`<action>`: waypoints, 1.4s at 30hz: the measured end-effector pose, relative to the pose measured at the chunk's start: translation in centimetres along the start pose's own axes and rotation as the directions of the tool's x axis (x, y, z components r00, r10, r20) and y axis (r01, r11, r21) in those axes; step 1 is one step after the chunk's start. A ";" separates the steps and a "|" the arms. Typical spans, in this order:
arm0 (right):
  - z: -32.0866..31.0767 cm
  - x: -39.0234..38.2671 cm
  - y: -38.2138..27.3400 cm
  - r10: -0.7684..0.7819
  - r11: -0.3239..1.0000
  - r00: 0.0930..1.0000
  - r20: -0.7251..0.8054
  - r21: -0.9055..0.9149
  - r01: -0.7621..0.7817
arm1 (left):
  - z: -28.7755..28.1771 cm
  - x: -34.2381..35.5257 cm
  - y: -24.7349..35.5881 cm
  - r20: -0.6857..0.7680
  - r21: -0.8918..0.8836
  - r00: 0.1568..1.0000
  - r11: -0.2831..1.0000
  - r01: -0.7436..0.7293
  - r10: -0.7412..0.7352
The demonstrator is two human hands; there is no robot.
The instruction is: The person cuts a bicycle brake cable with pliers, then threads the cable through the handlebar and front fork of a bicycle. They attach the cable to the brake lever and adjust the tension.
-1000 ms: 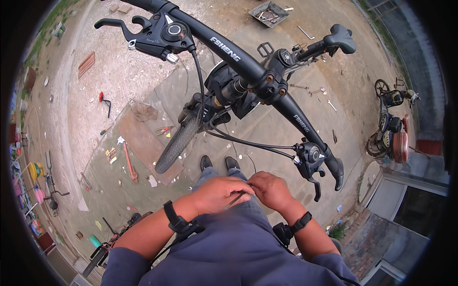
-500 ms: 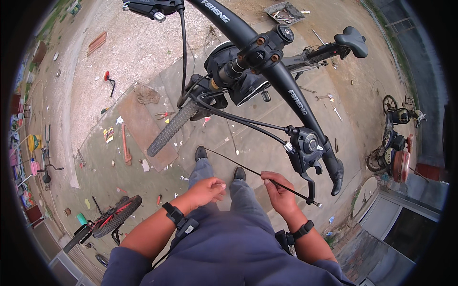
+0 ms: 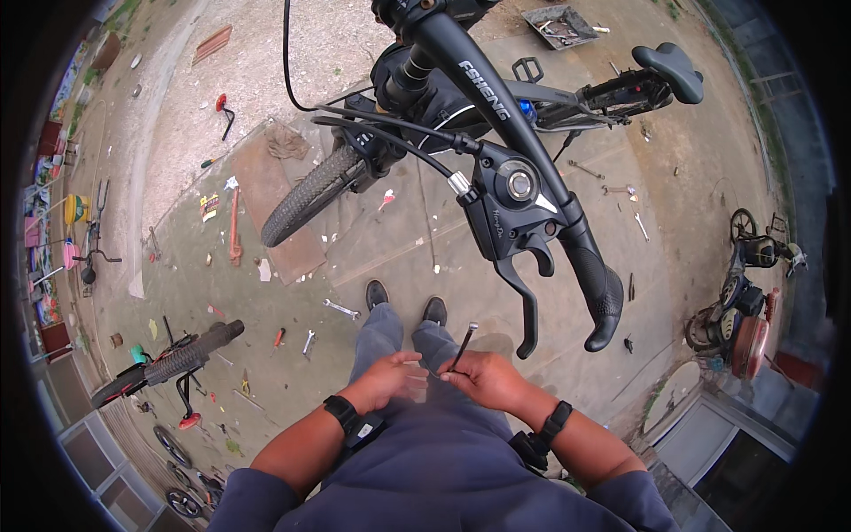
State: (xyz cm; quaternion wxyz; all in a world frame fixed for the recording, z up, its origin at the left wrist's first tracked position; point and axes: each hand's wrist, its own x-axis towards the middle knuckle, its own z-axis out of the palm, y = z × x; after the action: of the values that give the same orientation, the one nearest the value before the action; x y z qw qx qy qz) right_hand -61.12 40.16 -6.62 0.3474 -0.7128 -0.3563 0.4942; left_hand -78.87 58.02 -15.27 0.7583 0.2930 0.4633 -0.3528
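Observation:
My right hand (image 3: 486, 379) pinches a thin black cable (image 3: 463, 348) with a silver end cap pointing up and away. The rest of its length is hard to make out. Just to its left is my left hand (image 3: 390, 381), fingers loosely stretched and apart, with no object visible in it. Beyond my hands stands a bicycle with a black handlebar (image 3: 483, 89). Its brake lever (image 3: 521, 310) and shifter unit (image 3: 519, 184) sit ahead of my right hand, not touched. Cables run from the shifter toward the front wheel (image 3: 310, 197), which lies ahead of my left hand.
Spanners (image 3: 340, 309), a red pipe wrench (image 3: 234, 229) and scraps litter the concrete. A second bicycle (image 3: 173, 365) lies at left. A motorbike (image 3: 740, 301) stands at right. A tool tray (image 3: 560, 28) sits far off beside the bicycle's saddle (image 3: 669, 71).
My right hand has moved left toward my left hand, and the cable's silver end now points up instead of right. My left-hand fingers have opened out. The handlebar looks larger and closer.

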 end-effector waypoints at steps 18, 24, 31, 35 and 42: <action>5.0 8.2 -2.3 -0.073 0.997 0.958 -0.277 -0.054 0.061 | -3.2 -3.2 3.2 -0.048 0.598 0.660 0.550 -0.583 0.750; 8.0 11.5 5.7 0.077 0.940 0.977 -0.197 -0.314 -0.138 | -4.5 -6.4 6.4 -0.056 0.357 0.516 0.500 -0.789 0.855; 8.7 18.8 16.0 0.229 0.874 0.917 -0.326 -0.345 -0.341 | -9.5 -7.2 5.8 -0.202 0.227 0.185 0.230 -0.946 0.962; 7.3 23.3 22.2 0.217 0.771 0.927 -0.307 -0.528 -0.356 | -12.6 -4.5 4.7 -0.354 0.230 0.000 0.087 -0.969 0.935; 5.2 32.3 29.5 0.034 0.710 0.954 -0.297 -0.665 -0.232 | -18.4 1.4 5.2 -0.445 0.252 -0.204 -0.097 -0.963 0.872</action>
State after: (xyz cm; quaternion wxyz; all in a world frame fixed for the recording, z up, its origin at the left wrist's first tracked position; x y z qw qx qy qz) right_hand -52.88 53.52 -47.81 0.0630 -0.8735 -0.4131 0.2499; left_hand -83.38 74.86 -23.26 0.6440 0.5420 0.2948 0.4523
